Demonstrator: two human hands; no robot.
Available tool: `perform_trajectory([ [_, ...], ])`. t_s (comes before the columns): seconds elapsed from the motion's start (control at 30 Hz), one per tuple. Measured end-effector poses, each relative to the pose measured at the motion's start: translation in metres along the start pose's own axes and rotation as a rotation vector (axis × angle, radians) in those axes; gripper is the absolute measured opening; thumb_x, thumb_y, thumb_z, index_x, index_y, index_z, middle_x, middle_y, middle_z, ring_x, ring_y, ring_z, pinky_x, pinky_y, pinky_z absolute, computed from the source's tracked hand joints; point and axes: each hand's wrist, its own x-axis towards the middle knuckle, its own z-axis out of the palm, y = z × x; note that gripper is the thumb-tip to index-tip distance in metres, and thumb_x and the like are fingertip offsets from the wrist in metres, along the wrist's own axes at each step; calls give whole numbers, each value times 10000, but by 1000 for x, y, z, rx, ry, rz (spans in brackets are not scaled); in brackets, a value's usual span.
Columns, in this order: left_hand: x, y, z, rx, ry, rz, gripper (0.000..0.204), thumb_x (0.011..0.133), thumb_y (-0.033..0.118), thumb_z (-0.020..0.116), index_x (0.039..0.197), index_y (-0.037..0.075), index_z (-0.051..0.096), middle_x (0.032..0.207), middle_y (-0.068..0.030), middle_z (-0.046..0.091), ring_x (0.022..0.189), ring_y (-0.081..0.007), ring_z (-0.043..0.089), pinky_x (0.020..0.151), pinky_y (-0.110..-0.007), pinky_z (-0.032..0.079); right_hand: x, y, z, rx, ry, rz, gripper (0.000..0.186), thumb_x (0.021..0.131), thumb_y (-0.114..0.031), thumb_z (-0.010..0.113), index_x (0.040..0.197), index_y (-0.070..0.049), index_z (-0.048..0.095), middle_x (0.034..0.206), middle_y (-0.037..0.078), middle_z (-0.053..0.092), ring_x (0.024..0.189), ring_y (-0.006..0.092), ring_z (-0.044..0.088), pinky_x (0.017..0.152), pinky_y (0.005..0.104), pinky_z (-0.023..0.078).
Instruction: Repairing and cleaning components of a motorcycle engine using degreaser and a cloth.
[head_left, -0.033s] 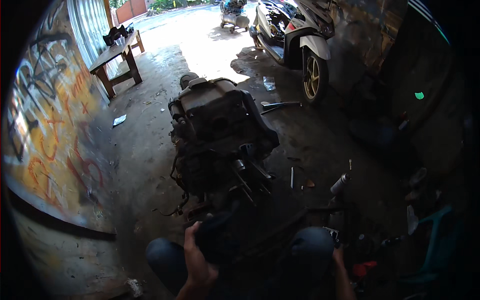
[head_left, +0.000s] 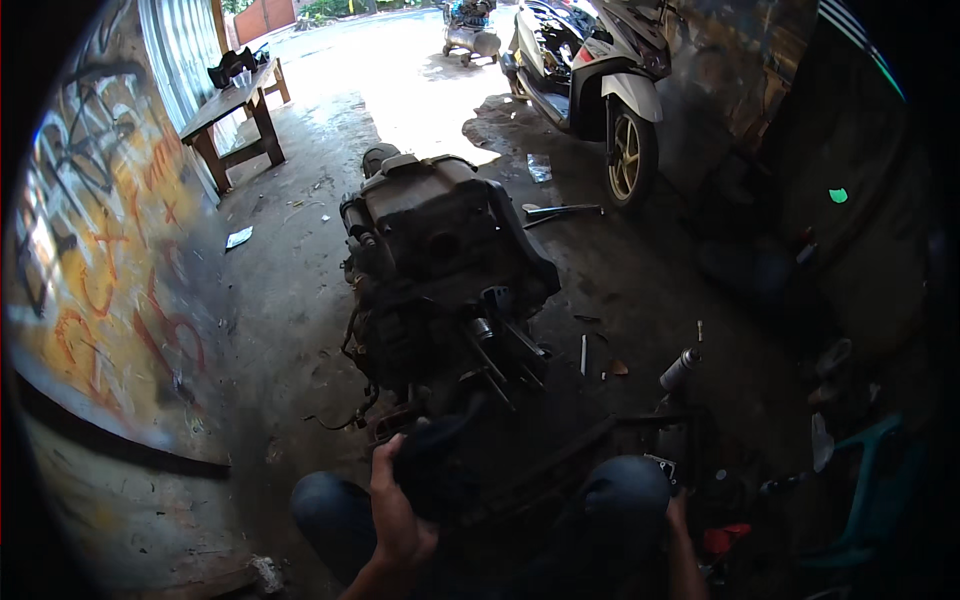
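Note:
My left hand (head_left: 400,510) is closed at the side of a dark, bulky part (head_left: 437,470), its thumb pointing up along the edge. Shadow hides the shape of that part. Beyond it on the floor lies a scooter engine (head_left: 440,240), with a shiny piston (head_left: 482,328) and long metal studs (head_left: 493,382) pointing toward me. My right hand (head_left: 678,510) is low beside my right knee, its fingers mostly hidden in shadow. Nearest to it is a metal part with a pale, holed edge (head_left: 662,466); whether I grip it is unclear.
A spray can (head_left: 680,369) stands at the right, near a teal plastic stool (head_left: 868,490) and a red item (head_left: 725,538). Farther off are a white scooter (head_left: 630,95), an air compressor (head_left: 470,40) and a wooden bench (head_left: 235,105). A painted wall (head_left: 110,260) runs along the left.

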Motion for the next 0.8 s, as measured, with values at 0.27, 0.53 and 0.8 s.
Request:
perform_trajectory([
  [0.27,80,9,12,125,-42,0,299,1027,307,533,1069,58,693,1012,-66,726,890,-184,709,846,-351,594,-53,-208,-61,384,124,-135,696,960,-155,682,1593,-30,419,1351,169,608,1207,257,609,1030,371,497],
  [0.53,169,-75,-21,200,185,72,239,983,225,539,1058,40,670,1013,-72,701,951,-179,674,922,-368,549,-188,-541,-112,444,-276,-770,594,999,-56,624,1571,-59,466,1378,115,600,1295,221,596,1102,368,476],
  [0.8,109,-56,4,-136,-289,-349,469,1120,461,416,1201,74,667,1109,-82,737,1006,-233,715,969,-381,565,-229,-487,-5,132,-605,-578,651,1001,-240,774,1541,-19,486,1419,170,607,1306,274,602,1115,384,473],
])
